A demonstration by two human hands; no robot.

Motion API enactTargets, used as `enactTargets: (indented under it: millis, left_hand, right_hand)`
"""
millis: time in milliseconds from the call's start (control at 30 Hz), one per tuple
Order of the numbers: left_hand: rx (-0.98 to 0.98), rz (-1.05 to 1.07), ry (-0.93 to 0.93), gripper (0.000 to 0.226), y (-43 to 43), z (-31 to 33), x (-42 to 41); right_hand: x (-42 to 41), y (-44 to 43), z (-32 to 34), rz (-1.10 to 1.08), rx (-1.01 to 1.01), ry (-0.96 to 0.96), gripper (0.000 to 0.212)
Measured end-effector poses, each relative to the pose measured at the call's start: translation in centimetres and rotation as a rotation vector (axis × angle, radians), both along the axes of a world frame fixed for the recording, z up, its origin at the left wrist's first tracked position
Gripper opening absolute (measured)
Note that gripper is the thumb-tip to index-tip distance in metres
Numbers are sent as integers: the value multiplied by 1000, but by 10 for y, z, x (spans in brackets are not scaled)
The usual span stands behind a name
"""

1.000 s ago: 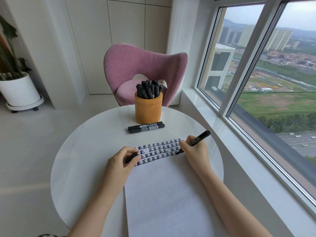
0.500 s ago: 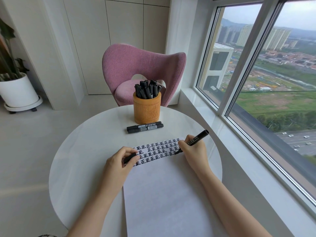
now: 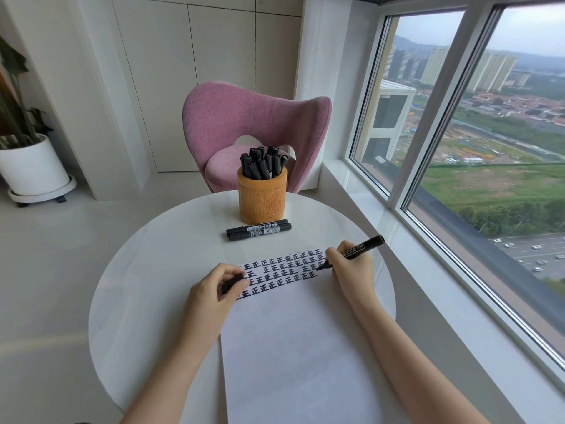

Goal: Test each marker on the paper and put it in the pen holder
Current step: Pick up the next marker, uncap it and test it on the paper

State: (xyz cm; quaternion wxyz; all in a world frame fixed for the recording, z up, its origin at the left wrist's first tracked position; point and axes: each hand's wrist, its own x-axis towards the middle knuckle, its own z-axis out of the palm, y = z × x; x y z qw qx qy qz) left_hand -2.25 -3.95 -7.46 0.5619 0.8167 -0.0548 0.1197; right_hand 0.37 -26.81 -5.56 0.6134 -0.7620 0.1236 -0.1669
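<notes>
A white sheet of paper (image 3: 299, 347) lies on the round white table (image 3: 146, 286), with rows of black test marks along its far end. My right hand (image 3: 354, 270) grips an uncapped black marker (image 3: 362, 247), its tip touching the paper at the right end of the marks. My left hand (image 3: 211, 295) rests on the paper's left edge, holding the black marker cap (image 3: 232, 283). Two capped black markers (image 3: 258, 231) lie side by side in front of the wooden pen holder (image 3: 263, 197), which holds several black markers.
A pink chair (image 3: 244, 123) stands behind the table. A window sill (image 3: 428, 255) and large windows run along the right. A potted plant in a white pot (image 3: 33, 166) stands on the floor at the far left.
The marker tip has shifted slightly along the right end of the marks. My left hand has stayed on the paper with the cap.
</notes>
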Motion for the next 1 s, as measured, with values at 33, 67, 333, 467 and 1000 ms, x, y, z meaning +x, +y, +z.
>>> enactTargets:
  millis: [33,67,333,467,1000]
  left_hand:
    - [-4,2,-9,12,0,2,-1]
    - [-6,6,-20,12,-1,3,-1]
    - [-97,-19,-11,17,-1,15,-5]
    - [-138,-33,7,19,-7,25,-4]
    - [-184,-78,51,16,-24,48,-22]
  right_hand:
    - [0,-2,1,4,39,3,21]
    - [0,-4,3,13,71,8,22]
    - [-7,6,31,167,245,-14,38]
    - [-11,31,40,271,363,-2,39]
    - [-27,72,46,336,248,-3,33]
